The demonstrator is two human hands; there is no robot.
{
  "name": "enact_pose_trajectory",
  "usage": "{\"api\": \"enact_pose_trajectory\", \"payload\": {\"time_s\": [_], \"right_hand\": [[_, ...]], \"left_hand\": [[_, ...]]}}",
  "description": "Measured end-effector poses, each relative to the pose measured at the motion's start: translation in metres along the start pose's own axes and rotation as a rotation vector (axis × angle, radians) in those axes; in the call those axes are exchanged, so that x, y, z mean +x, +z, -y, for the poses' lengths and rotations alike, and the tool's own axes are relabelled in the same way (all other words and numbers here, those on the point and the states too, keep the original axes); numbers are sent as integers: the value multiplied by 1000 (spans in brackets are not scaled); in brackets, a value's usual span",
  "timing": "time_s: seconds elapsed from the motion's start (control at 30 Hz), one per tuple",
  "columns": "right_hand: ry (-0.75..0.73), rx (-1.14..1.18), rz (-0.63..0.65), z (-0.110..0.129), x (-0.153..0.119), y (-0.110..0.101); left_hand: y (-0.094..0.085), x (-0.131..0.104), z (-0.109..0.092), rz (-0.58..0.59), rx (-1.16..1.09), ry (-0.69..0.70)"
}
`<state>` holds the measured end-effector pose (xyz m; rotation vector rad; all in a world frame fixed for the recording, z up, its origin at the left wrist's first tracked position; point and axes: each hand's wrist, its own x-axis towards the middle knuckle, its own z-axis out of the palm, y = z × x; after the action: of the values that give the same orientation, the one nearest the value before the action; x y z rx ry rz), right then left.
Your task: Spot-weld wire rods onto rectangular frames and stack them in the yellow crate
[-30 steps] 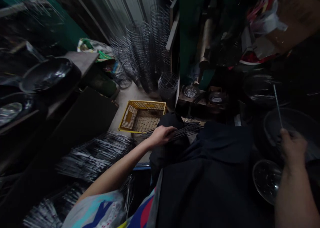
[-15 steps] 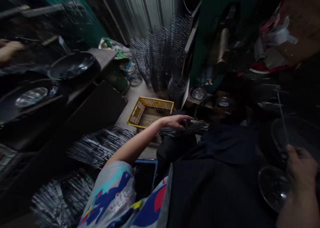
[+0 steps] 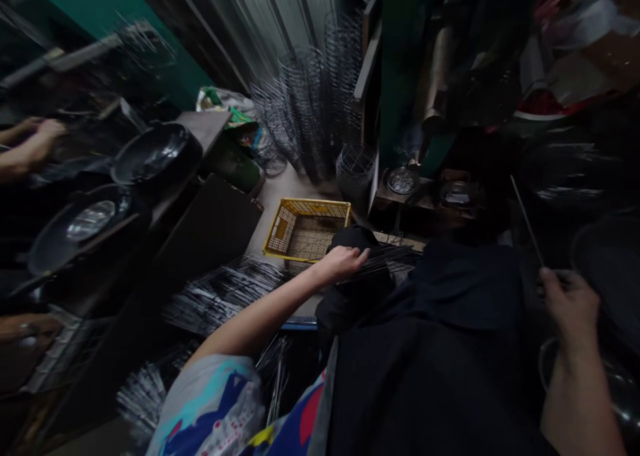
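My left hand [image 3: 345, 263] is closed in a pinch at the near end of a bundle of thin dark wires [image 3: 387, 259], which lies across my dark-clad leg. At the right, my right hand [image 3: 570, 303] is closed around the lower end of a thin metal rod [image 3: 527, 219] that points up and to the left. Beyond my left hand a yellow plastic crate [image 3: 345, 208] sits on the floor. Piles of thin metal wires [image 3: 220, 296] lie beside my left forearm.
Dark pans [image 3: 155, 153] rest on a bench at the left, near another person's hands [image 3: 43, 143]. Stacked wire racks [image 3: 305, 103] stand behind the crate. A dish of small metal pieces [image 3: 401, 181] is on a low wooden stand. Round metal lids lie at the right.
My left hand has closed at the wire bundle, its fingers outstretched before. My right hand has moved left with the rod. The view has shifted, and the other person's hands show more.
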<state>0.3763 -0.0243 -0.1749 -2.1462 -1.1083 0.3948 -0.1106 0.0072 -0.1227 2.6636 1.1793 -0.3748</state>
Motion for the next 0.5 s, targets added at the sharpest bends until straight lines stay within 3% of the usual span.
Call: {"api": "enact_pose_trajectory", "payload": {"time_s": [0.23,0.33,0.5], "right_hand": [[-47,-8,90,40,9,18],[-32,-6,115,42,8,27],[-44,2,88,43,5,41]], "left_hand": [[-8,0,2,-18,-192,-100],[-9,7,19,-37,-247,-149],[-9,39,55,-111,-61,-224]]}}
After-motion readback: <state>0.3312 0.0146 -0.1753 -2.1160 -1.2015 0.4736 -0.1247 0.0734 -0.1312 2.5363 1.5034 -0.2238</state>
